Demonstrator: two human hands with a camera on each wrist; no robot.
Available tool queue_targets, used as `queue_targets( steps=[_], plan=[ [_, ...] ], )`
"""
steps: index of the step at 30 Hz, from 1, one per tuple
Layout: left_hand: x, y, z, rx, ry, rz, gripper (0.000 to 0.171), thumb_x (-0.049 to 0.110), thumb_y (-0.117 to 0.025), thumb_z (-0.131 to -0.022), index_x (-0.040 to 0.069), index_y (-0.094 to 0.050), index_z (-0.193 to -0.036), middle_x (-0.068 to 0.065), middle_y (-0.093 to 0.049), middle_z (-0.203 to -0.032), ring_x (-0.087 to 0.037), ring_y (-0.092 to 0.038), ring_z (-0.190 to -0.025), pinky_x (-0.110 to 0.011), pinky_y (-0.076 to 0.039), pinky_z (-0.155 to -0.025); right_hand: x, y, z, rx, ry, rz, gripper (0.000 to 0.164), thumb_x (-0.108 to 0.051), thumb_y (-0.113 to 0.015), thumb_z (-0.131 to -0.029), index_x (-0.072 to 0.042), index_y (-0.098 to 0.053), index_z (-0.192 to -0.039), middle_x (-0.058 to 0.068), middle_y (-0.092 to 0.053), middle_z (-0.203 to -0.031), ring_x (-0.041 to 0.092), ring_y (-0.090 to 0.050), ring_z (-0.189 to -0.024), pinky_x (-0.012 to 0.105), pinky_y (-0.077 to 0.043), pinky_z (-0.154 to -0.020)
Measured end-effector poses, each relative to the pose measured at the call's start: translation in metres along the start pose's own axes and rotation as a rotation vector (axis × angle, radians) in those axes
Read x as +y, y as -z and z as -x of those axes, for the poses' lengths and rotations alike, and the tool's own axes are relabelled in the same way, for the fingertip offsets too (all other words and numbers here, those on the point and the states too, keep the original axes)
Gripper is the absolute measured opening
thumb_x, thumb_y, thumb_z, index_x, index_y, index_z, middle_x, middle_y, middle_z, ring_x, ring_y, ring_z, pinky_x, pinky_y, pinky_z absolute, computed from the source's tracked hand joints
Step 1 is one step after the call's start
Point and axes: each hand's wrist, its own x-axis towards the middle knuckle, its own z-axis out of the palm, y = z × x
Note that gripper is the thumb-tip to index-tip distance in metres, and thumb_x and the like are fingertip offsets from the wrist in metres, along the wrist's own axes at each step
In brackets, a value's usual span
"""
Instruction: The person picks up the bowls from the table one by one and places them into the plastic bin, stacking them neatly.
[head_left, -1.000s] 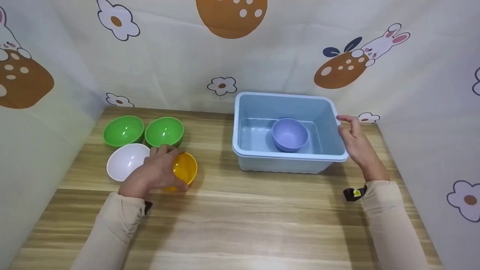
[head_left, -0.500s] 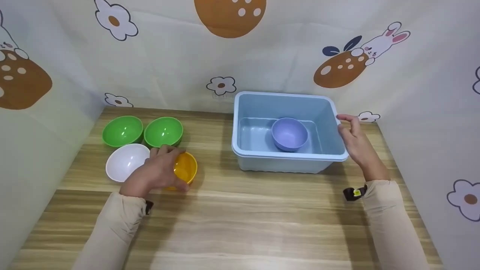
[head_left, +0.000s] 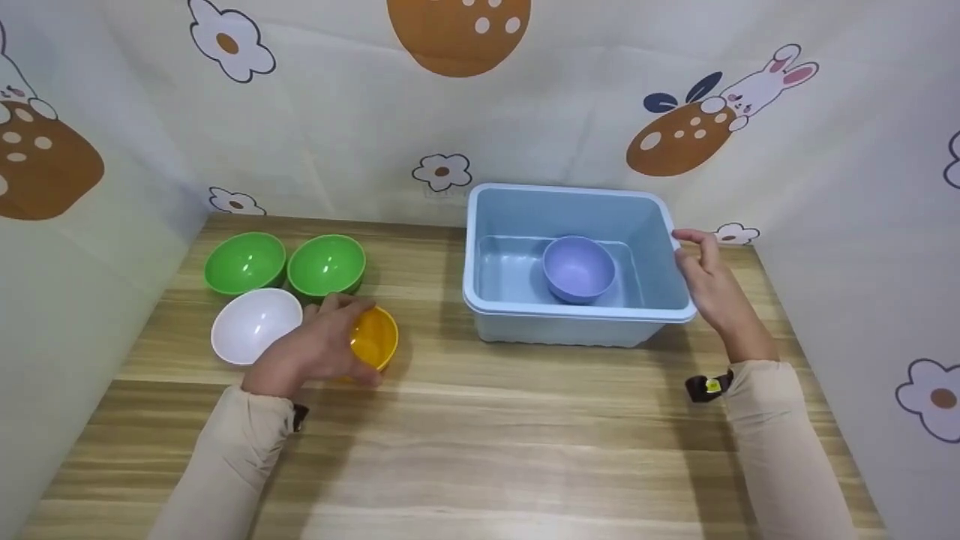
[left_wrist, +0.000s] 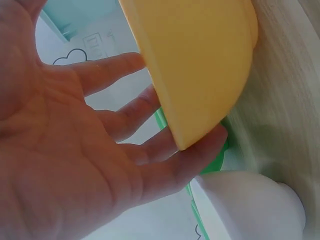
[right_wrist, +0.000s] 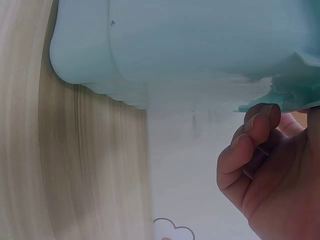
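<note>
My left hand (head_left: 319, 346) grips a yellow bowl (head_left: 375, 339) by its rim, thumb on the near side and fingers on the far side. In the left wrist view the yellow bowl (left_wrist: 200, 65) stands close over the table, with fingertips along its edge. Just left of that hand is a white bowl (head_left: 256, 326), and behind are two green bowls (head_left: 246, 262), side by side. On the right, my right hand (head_left: 716, 289) holds the right rim of a light blue plastic bin (head_left: 555, 330). A purple bowl (head_left: 579, 268) sits upright inside the bin.
The wooden table (head_left: 480, 450) stretches out in front of the bin and bowls. A printed cloth (head_left: 337, 135) with flowers and rabbits hangs close behind the bin and along both sides.
The left hand has shifted slightly to the right with the yellow bowl, a little away from the white bowl. The right hand and the bin stay put.
</note>
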Motion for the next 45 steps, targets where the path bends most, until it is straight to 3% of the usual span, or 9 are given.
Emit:
queue_targets(
  steps=[8,20,27,36,45],
  plan=[
    [-0.001,-0.002,-0.001,-0.010,-0.006,-0.019,0.115,0.046,-0.089,-0.054,0.016,-0.031,-0.149,-0.022,-0.034,-0.144,-0.046,-0.040,-0.121,-0.062,-0.043,-0.096,-0.001,0.001,0.000,-0.001,-0.006,-0.008,0.054,-0.054,-0.024,-0.099,-0.026,-0.019,-0.145,0.025,-0.045,-0.138,0.041,-0.050,-0.123,0.056,-0.040,-0.100],
    [-0.001,-0.006,-0.003,0.062,-0.055,-0.033,0.104,0.045,-0.085,-0.058,0.016,-0.038,-0.146,-0.017,-0.039,-0.143,-0.040,-0.044,-0.122,-0.059,-0.045,-0.095,0.000,0.000,0.000,0.002,0.026,-0.010,0.054,-0.051,-0.025,-0.100,-0.024,-0.019,-0.146,0.027,-0.044,-0.140,0.043,-0.048,-0.124,0.059,-0.037,-0.102],
    [0.003,0.000,-0.006,0.113,-0.038,-0.035,0.101,0.051,-0.080,-0.062,0.019,-0.035,-0.147,-0.013,-0.040,-0.142,-0.036,-0.044,-0.120,-0.060,-0.047,-0.088,-0.001,0.001,-0.001,-0.007,0.000,-0.011,0.054,-0.054,-0.026,-0.099,-0.026,-0.019,-0.145,0.024,-0.043,-0.141,0.042,-0.047,-0.126,0.059,-0.036,-0.104],
    [0.005,0.006,-0.007,0.154,-0.026,-0.008,0.102,0.058,-0.076,-0.064,0.023,-0.031,-0.149,-0.010,-0.040,-0.141,-0.031,-0.042,-0.117,-0.055,-0.048,-0.089,0.000,-0.002,0.001,-0.013,-0.009,-0.024,0.053,-0.053,-0.025,-0.100,-0.026,-0.019,-0.145,0.023,-0.042,-0.141,0.041,-0.047,-0.126,0.058,-0.036,-0.104],
    [0.009,0.013,-0.003,0.171,-0.039,-0.012,0.101,0.060,-0.076,-0.064,0.016,-0.037,-0.146,-0.009,-0.043,-0.137,-0.030,-0.045,-0.113,-0.052,-0.048,-0.086,0.000,0.001,0.000,-0.004,0.039,-0.013,0.053,-0.051,-0.025,-0.100,-0.024,-0.019,-0.146,0.026,-0.049,-0.135,0.040,-0.052,-0.120,0.053,-0.040,-0.097]
  ],
)
